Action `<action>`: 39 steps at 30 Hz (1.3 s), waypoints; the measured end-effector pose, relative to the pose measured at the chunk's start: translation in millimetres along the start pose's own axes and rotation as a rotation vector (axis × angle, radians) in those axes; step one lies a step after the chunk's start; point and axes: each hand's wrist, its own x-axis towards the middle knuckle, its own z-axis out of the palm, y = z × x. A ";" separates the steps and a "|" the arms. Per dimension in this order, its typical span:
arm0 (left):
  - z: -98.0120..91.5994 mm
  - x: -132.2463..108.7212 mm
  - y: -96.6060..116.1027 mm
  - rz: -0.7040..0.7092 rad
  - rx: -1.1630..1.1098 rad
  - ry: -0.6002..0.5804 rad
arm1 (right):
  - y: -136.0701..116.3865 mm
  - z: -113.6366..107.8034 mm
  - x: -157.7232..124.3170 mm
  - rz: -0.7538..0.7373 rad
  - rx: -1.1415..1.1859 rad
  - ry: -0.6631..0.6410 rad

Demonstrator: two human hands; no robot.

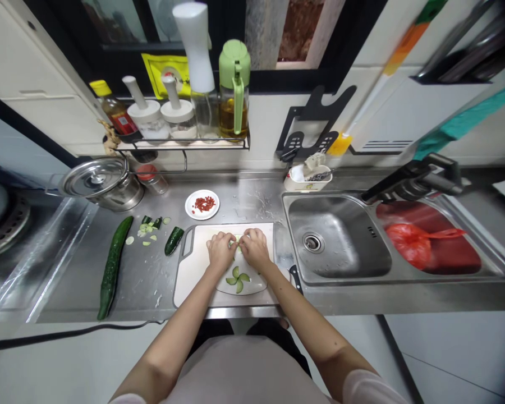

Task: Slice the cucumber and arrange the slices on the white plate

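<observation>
Above a white plate (256,285), my left hand (221,250) and my right hand (255,248) come together with bent, pinching fingertips. Pale green cucumber slices (237,240) show between them, partly covered by the fingers. Nearer to me on the plate, several cucumber slices (238,279) lie fanned out like a flower. The plate rests on a white cutting board (193,280) with a grey edge. A knife (295,279) with a black handle lies at the board's right; its blade is mostly hidden.
Left of the board lie a cut cucumber piece (174,241), cucumber scraps (147,227) and a whole cucumber (115,266). A small dish (188,205) of red berries stands behind. To the right is a sink (336,235) with a red bag (410,245). A lidded pot (103,179) stands back left.
</observation>
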 end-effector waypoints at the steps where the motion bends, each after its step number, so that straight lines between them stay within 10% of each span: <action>1: 1.0 0.1 0.0 0.001 0.003 0.000 | 0.3 0.6 -0.2 -0.001 -0.001 -0.001; 27: -7.5 -2.9 0.2 -0.023 -0.039 0.053 | 1.5 -9.5 -1.7 0.075 0.095 0.066; 39: -35.7 -45.7 -54.3 -0.172 -0.294 0.298 | 2.1 -55.3 -45.5 0.169 0.267 0.357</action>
